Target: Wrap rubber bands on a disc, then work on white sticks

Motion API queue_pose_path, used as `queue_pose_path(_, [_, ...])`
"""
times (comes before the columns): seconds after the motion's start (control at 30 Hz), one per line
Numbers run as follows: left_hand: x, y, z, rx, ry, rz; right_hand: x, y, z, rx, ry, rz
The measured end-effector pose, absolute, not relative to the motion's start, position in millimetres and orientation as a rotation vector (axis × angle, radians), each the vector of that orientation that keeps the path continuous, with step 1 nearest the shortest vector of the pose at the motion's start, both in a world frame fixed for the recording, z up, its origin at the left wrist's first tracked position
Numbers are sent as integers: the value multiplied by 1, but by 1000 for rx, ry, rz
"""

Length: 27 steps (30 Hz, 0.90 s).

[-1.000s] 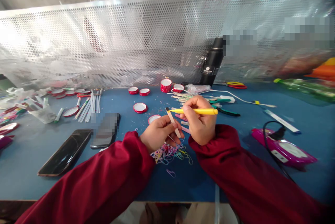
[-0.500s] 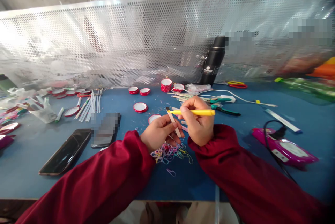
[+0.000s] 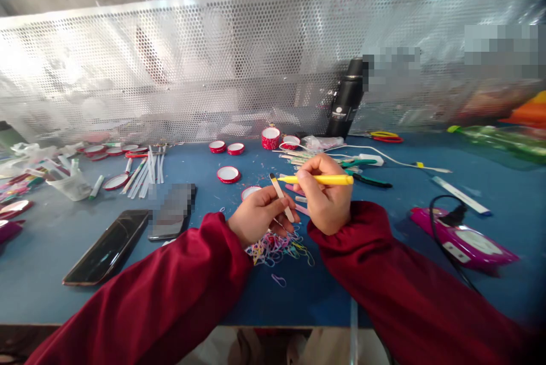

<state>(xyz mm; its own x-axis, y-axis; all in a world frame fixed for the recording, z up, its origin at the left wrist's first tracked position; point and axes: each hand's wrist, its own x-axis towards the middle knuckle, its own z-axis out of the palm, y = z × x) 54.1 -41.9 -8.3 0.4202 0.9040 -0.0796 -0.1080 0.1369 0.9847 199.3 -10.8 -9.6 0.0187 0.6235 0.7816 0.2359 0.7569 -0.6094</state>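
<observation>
Between the thumb and fingers of my left hand point(image 3: 260, 209) is a slim pale stick point(image 3: 282, 199) with a dark upper end, held at a slant. My right hand point(image 3: 326, 194) grips a yellow marker point(image 3: 328, 179) like a pen, its tip pointing left at the stick's upper part. A small gap seems to lie between tip and stick. Under my hands lies a tangled heap of colourful rubber bands point(image 3: 273, 248), partly covered by my left fingers. One loose purple band point(image 3: 278, 280) rests nearer the table edge. Behind my left hand a red-rimmed lid point(image 3: 251, 193) is partly hidden.
Two phones point(image 3: 106, 247) lie left of my left arm. A white cup of sticks point(image 3: 73, 186) stands farther left. Behind are red tins point(image 3: 270, 139), a black bottle point(image 3: 344, 100) and green-handled pliers point(image 3: 367, 178). A magenta power strip point(image 3: 464, 240) with a black cable sits right.
The yellow marker has shifted slightly right and up with my right hand, its tip drawing away from the stick. My left hand and the stick have hardly moved.
</observation>
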Motion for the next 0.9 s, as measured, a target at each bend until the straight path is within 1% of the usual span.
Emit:
queue_pose_path(0.47, [54,-41,-10,1233,836,885,198,-13,-11,-712,-1613,368])
queue_pose_path(0.67, [54,-42,-8,1215,864,901,200,-10,-9,-728,-1589,297])
queue_pose_path(0.9, [54,-41,-8,1213,862,899,199,-13,-9,-677,-1559,371])
